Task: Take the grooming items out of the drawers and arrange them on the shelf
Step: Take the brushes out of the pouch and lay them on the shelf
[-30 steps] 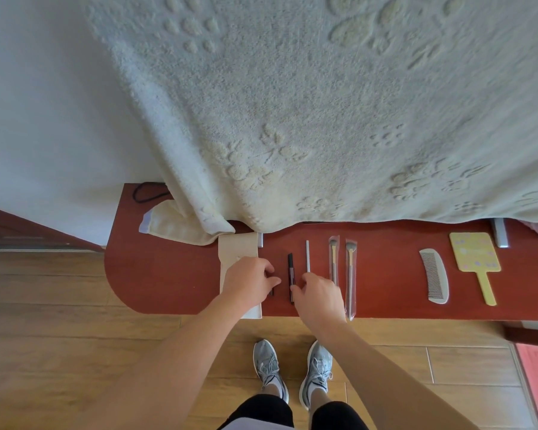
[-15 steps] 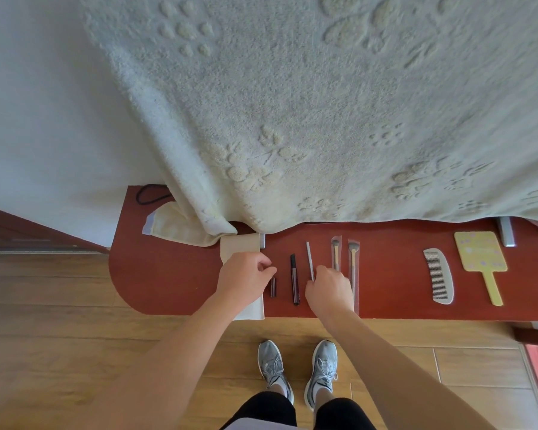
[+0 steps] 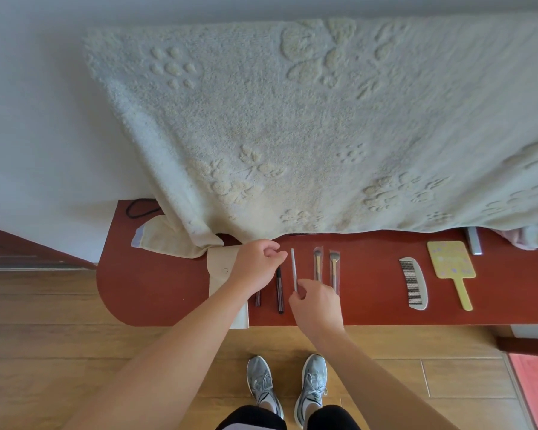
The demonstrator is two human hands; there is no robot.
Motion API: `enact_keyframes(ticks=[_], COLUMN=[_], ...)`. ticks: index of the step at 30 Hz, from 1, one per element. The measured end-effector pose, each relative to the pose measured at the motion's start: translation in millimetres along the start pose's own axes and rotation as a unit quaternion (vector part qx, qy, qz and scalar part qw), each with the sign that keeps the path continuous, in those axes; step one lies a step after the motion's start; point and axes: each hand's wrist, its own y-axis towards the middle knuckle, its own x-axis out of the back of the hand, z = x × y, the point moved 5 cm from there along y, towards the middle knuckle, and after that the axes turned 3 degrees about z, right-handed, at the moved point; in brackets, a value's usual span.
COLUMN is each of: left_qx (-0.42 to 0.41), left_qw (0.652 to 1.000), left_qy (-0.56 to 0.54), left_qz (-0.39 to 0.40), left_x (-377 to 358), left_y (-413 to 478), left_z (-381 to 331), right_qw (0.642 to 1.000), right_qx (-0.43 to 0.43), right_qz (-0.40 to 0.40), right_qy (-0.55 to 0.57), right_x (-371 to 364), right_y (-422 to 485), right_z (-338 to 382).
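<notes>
Lining up the stick [image 3: 293,268] on the shelf [image 3: 156,283].
My right hand [image 3: 319,305] pinched the stick's end near the front edge, squaring it between pen [image 3: 279,293] and brushes [image 3: 317,265]; my left hand [image 3: 255,263] hovered by its far tip, fingers curled, hold unclear.

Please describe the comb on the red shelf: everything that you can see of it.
The comb is pale grey, with a dull shine like plastic or metal; which one, I cannot tell. It has an arched back on its right side and one row of fine, close teeth pointing left. It lies flat on the red-brown shelf, its length running away from the person, between the wrapped brushes and the yellow hand mirror, apart from both. Only the shelf touches it.
</notes>
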Motion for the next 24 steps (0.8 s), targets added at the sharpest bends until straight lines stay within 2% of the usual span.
enact_keyframes(ticks=[7,16,20,24], left_qx=[-0.015,-0.003,-0.008,-0.04], left_qw=[0.999,0.994,0.987,0.989], left_qy=[-0.034,-0.093,-0.122,-0.096], left_qz=[-0.004,-0.053,-0.108,-0.107], left_x=[-19.1,-22.3,1.8,19.9], left_y=[-0.3,-11.5,-4.4,2.9], left_z=[-26.9,-34.5,-44.0,-50.5], right_qw=[0.999,0.998,0.998,0.999], right_qx=[0.033,0.046,0.053,0.021], right_qz=[-0.02,-0.015,0.024,0.025], right_qy=[0.037,0.049,0.02,0.039], right_x=[20.5,30.1,27.1,28.1], right_y=[-14.4,-18.7,-23.6,-26.5], right_z=[1.3,0.9,-4.0,-19.5])
